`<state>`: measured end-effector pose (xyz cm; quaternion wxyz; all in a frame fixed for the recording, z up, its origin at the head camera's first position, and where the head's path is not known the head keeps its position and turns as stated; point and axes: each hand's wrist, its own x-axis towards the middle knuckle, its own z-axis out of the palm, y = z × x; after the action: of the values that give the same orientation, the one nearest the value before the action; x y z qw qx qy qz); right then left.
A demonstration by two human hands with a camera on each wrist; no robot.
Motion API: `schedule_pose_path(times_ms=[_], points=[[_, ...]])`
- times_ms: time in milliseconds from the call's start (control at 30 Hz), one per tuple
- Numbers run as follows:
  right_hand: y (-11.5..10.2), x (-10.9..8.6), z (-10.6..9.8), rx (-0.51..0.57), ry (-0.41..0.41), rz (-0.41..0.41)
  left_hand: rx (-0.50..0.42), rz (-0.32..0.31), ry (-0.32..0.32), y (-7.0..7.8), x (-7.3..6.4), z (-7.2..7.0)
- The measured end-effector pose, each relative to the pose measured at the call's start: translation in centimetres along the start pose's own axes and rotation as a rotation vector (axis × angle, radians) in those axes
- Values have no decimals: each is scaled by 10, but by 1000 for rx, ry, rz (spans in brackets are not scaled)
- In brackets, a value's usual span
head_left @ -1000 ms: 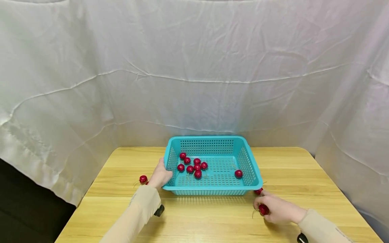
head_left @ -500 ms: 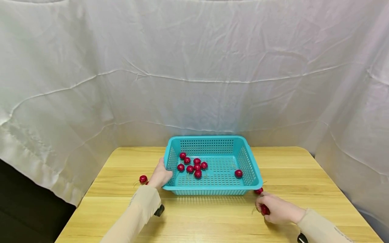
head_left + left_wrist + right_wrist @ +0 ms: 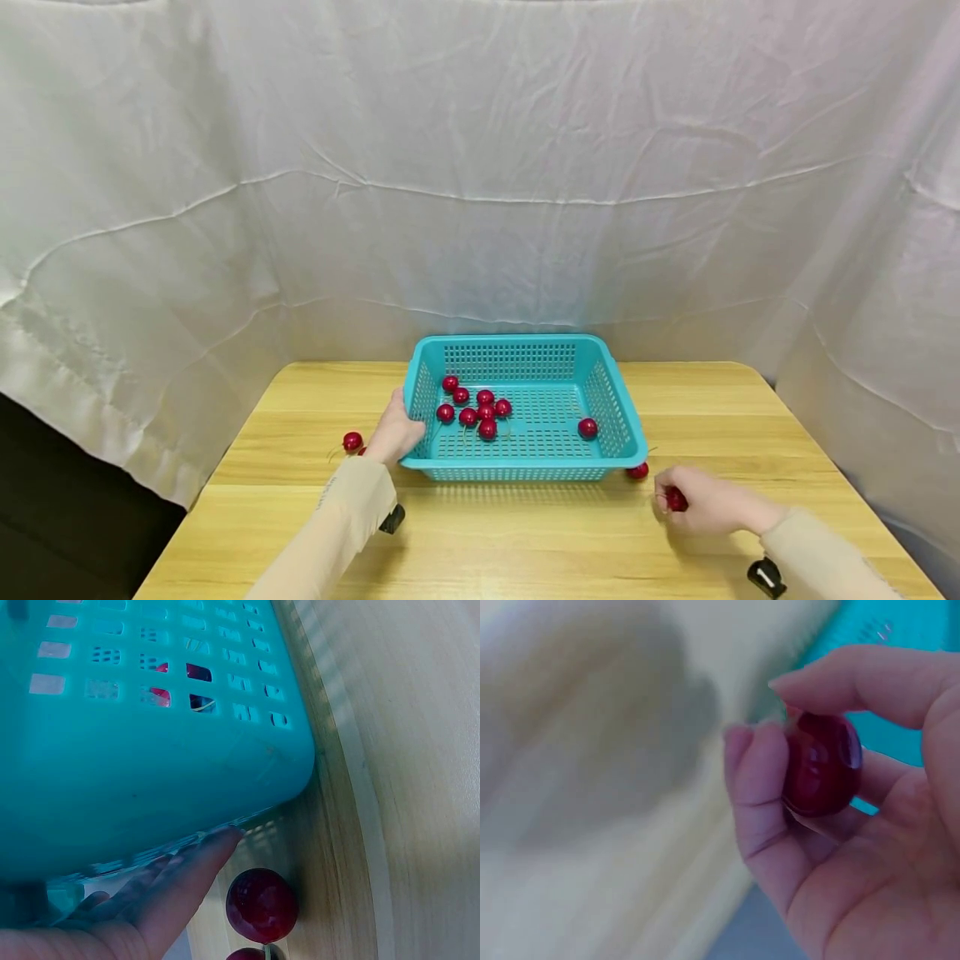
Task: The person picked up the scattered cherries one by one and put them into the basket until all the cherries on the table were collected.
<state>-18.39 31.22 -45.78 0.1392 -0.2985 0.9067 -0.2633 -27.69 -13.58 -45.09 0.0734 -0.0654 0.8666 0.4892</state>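
A teal plastic basket [image 3: 517,475] with perforated walls stands on the table and has several red cherries [image 3: 486,411] inside. My left hand [image 3: 395,429] grips its left side, the thumb over the rim in the head view and the other fingers along the outer wall. One dark red cherry [image 3: 262,905] lies just beyond those fingers, with another partly cut off beside it. To the right of the basket, my right hand [image 3: 701,500] holds a cherry [image 3: 822,765] in its curled fingers, with the thumb close above it. The stem is mostly hidden.
Another cherry [image 3: 637,471] sits against the basket's front right corner, close to my right hand. Left of my left hand lies a stemmed cherry [image 3: 352,442]. The wooden table [image 3: 525,550] ends at a pale curtain [image 3: 510,250] behind it.
My right hand has drawn away to the right from the basket's corner with the cherry in its fingers. The left hand and basket have stayed in place.
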Motion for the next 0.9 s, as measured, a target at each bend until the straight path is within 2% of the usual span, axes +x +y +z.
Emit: schedule_pose_path(times_ms=[133, 233, 433, 633, 900], points=[[-4, -3, -21, -11, 2, 36, -1, 2, 0, 0, 0, 0], [-10, -3, -39, -38, 29, 23, 4, 3, -1, 1, -1, 0], [-27, 6, -65, -78, 164, -50, 11, -1, 6, 1, -1, 0], [-51, 28, -78, -60, 289, -95, 10, -5, 1, -1, -2, 0], [-83, 68, -90, 25, 307, -30, 1, 4, -2, -1, -2, 0]])
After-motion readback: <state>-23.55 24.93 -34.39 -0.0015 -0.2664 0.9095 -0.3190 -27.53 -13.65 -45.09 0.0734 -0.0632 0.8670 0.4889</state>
